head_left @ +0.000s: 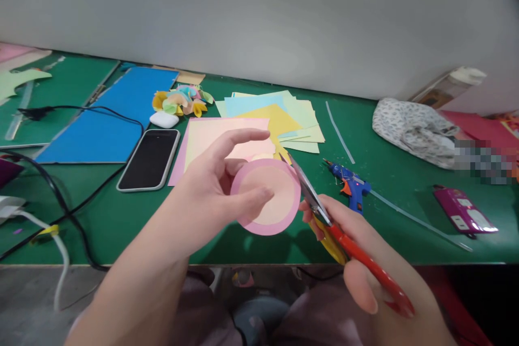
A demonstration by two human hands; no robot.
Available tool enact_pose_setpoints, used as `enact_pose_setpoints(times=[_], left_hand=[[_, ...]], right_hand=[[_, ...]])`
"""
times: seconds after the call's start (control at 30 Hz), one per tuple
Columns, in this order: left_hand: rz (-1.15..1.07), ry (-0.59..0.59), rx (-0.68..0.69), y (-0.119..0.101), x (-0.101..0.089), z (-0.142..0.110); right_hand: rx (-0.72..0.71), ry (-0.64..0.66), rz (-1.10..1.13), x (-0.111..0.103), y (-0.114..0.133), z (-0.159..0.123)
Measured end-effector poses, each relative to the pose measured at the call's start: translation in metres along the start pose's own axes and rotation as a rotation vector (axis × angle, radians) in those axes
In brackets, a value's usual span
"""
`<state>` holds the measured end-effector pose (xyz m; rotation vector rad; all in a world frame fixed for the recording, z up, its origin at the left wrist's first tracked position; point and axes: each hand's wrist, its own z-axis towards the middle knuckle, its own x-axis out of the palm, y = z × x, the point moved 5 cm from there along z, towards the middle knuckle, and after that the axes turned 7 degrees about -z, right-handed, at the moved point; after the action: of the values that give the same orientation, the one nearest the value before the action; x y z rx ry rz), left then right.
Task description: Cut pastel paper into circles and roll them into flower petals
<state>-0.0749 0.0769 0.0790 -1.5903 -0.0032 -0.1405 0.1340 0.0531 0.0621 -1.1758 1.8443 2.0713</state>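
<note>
Between thumb and fingers, my left hand point(219, 184) holds a round paper piece point(279, 203), a peach disc with a pink ring showing around it. It is held above the near edge of the green table point(227, 243). My right hand point(357, 232) grips a pair of scissors point(340, 238) with one red and one yellow handle. The blades are slightly apart, their tips at the upper right rim of the disc. Behind my left hand lie pink and cream paper sheets point(203, 140), and beyond them a fan of yellow, blue and pale green sheets point(300, 113).
A phone point(150, 162), a white case point(164, 119), paper flowers point(182, 101) and a blue board point(101, 124) lie left. Black cables point(77, 216) cross the left side. To the right are a blue glue gun point(352, 189), glue sticks, a purple device point(464, 211) and a patterned cloth point(413, 130).
</note>
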Motion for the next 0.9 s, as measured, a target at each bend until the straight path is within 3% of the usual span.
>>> enact_pose_setpoints(times=[0.1, 0.3, 0.67, 0.8, 0.9], left_hand=[[0.003, -0.021, -0.017, -0.001, 0.001, -0.002], [-0.012, -0.012, 0.013, 0.000, 0.001, -0.001], [-0.002, -0.032, 0.000, -0.002, 0.003, -0.002], [-0.014, 0.007, 0.015, -0.001, 0.003, -0.001], [-0.016, 0.023, 0.008, 0.000, 0.004, -0.001]], right_hand=[[0.046, 0.052, 0.130, 0.004, -0.007, -0.001], [0.063, 0.070, 0.166, 0.006, -0.009, 0.004], [0.156, 0.058, 0.289, 0.006, 0.004, 0.002], [0.131, 0.114, 0.332, 0.008, 0.007, 0.003], [0.174, 0.056, 0.287, 0.007, 0.011, 0.002]])
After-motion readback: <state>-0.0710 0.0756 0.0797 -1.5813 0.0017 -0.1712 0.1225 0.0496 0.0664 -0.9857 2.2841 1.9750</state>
